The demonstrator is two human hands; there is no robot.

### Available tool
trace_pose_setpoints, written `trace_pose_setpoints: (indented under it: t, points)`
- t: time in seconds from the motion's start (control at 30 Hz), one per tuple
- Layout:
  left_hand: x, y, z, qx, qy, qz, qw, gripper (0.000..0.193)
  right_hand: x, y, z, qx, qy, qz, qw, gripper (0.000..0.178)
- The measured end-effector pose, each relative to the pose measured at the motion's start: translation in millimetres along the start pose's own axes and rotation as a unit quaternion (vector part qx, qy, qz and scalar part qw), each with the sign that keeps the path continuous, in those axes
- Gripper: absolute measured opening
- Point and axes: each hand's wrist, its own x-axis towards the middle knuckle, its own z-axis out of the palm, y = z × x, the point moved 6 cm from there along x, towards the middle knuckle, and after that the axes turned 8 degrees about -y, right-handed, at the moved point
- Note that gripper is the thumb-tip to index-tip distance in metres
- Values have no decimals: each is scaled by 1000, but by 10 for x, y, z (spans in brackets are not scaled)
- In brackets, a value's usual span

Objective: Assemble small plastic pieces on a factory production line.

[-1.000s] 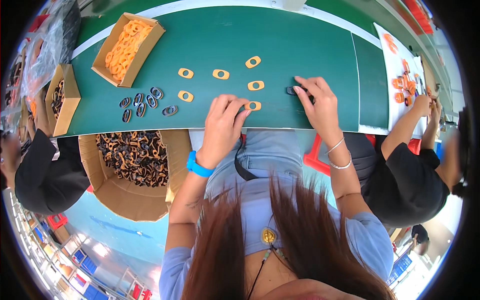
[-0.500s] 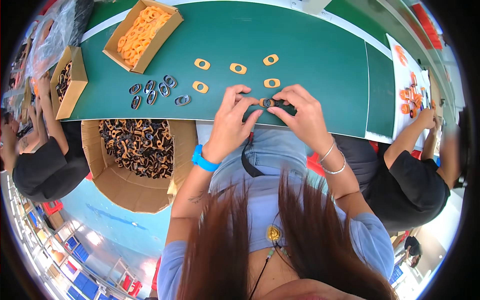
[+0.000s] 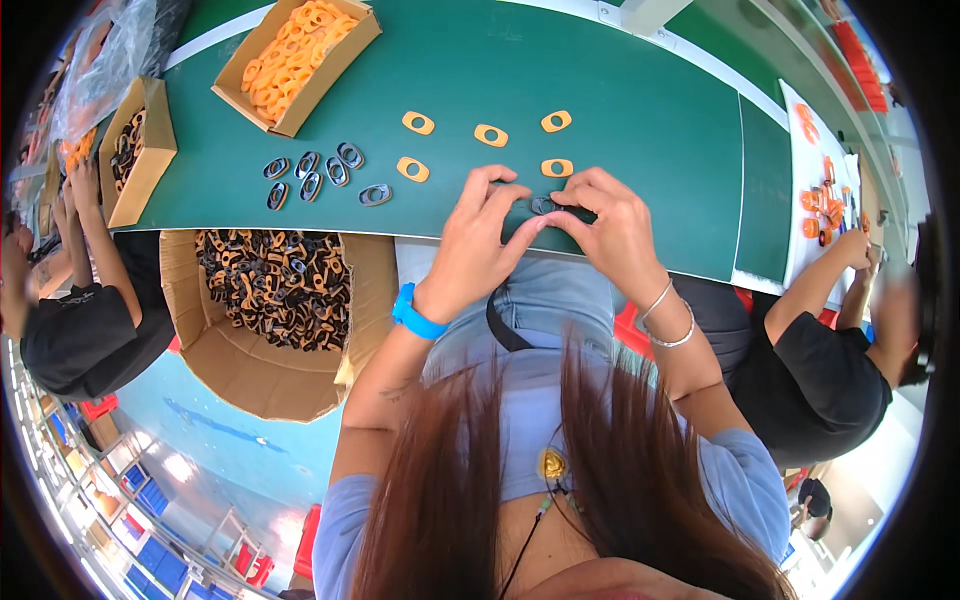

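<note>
Near the front edge of the green table, both my hands meet at a small black oval ring piece (image 3: 545, 205). My right hand (image 3: 612, 222) pinches its right side between thumb and fingers. My left hand (image 3: 482, 232) presses its left side with the thumb tip, the index finger curled close above. Fingertips partly cover the piece, and I cannot see whether an orange part sits under it. Just beyond lies a flat orange ring plate (image 3: 557, 161); several more, such as one orange plate (image 3: 491, 127), are spread farther out. Loose black ring pieces (image 3: 337, 172) lie to the left.
A carton of orange plates (image 3: 368, 38) stands far left, beside a smaller carton (image 3: 160, 165) of black pieces. Below the table edge, a large cardboard box (image 3: 185, 320) holds many black-and-orange pieces. Co-workers sit on both sides; a white board (image 3: 797, 240) with orange parts lies right.
An orange face showed on the piece between my hands; now only black shows there. My fingers have closed in around it. The whole view has shifted slightly.
</note>
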Motion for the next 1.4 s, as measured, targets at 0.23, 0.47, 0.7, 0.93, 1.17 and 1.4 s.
trace_pose_setpoints:
  t: [0.23, 0.47, 0.7, 0.93, 1.17, 1.4]
  points:
    - [-19, 74, 55, 44, 22, 73, 996, 21, -131, 19, 98, 124, 34, -20, 992, 18]
    - [-131, 93, -109, 21, 26, 51, 998, 18, -99, -104, 179, 189, -28, -6, 982, 20]
    - [-178, -56, -1271, 245, 138, -22, 959, 9, 669, -556, 330, 128, -27, -124, 984, 24]
    - [-181, -463, -1493, 279, 174, -36, 944, 17, 968, -601, 677, 46, -101, -99, 989, 18]
    - [-145, -7, -744, 159, 74, 65, 982, 30, 1683, -877, 92, 6, -70, -200, 977, 11]
    - [-71, -120, -405, 161, 38, 75, 983, 31, 2791, -1496, 625, -40, -60, -279, 958, 10]
